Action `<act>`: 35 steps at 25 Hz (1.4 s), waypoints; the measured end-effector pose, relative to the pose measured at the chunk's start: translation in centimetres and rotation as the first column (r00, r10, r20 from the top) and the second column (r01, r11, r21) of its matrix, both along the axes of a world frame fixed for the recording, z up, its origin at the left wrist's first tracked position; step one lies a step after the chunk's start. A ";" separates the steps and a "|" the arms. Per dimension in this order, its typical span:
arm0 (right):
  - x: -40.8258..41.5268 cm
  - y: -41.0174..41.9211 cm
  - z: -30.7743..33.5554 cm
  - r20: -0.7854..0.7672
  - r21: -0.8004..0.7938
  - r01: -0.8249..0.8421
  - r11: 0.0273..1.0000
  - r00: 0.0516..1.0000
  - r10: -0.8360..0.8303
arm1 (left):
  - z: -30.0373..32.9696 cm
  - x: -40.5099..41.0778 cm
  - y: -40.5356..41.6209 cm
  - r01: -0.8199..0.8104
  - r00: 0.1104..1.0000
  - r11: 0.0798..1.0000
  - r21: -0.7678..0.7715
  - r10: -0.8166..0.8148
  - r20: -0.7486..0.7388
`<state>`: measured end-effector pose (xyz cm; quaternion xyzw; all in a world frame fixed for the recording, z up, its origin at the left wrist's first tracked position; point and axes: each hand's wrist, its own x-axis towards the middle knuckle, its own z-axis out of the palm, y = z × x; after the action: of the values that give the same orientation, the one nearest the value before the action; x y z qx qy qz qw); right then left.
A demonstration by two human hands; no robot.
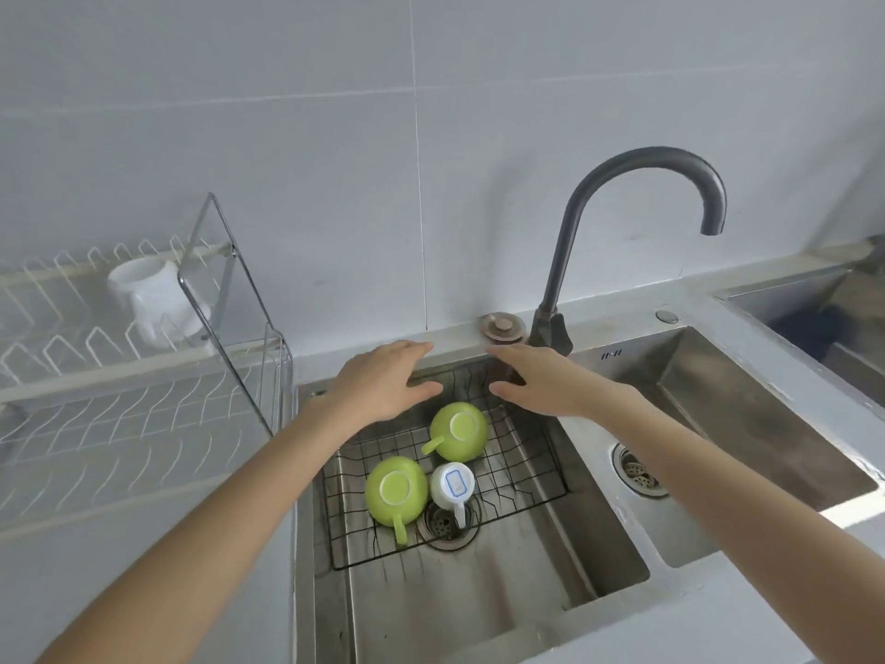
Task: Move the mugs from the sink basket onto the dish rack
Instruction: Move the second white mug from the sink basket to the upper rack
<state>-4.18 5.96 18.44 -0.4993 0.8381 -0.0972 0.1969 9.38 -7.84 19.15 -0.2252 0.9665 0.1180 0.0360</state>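
Observation:
A black wire basket [531,467] sits in the left sink basin. Three mugs lie upside down in it: a green mug [459,431] toward the back, a second green mug [395,492] at the front left, and a small white mug [452,485] beside it. The white dish rack [119,424] stands on the counter to the left, with a white mug [155,299] on its upper tier. My left hand [383,383] and my right hand [546,383] hover over the basket's far edge, fingers spread, palms down, holding nothing.
A dark curved faucet [637,232] rises behind the sink on the right. A drain plug [503,326] rests on the ledge behind the basin. A second basin [747,424] with a strainer lies to the right. A tiled wall is behind.

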 end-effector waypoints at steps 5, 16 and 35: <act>-2.8 0.2 -5.0 0.101 0.079 -0.026 0.997 0.995 0.017 | -5.5 -2.3 0.2 -0.072 0.995 0.990 0.125 0.062 0.079; -3.8 -2.7 -17.3 0.414 0.213 0.021 0.977 0.904 -0.110 | -18.4 -3.8 1.3 -0.426 0.897 0.736 0.525 0.417 0.143; -2.7 -4.7 -26.2 0.658 0.324 0.251 0.912 0.633 -0.408 | -27.7 -4.3 1.0 -0.539 0.781 0.340 0.771 0.544 0.306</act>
<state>-6.86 1.25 -7.72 -0.2369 0.7777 -0.2316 0.5342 5.10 -6.87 -8.58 -0.4867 0.6611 0.5633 0.0936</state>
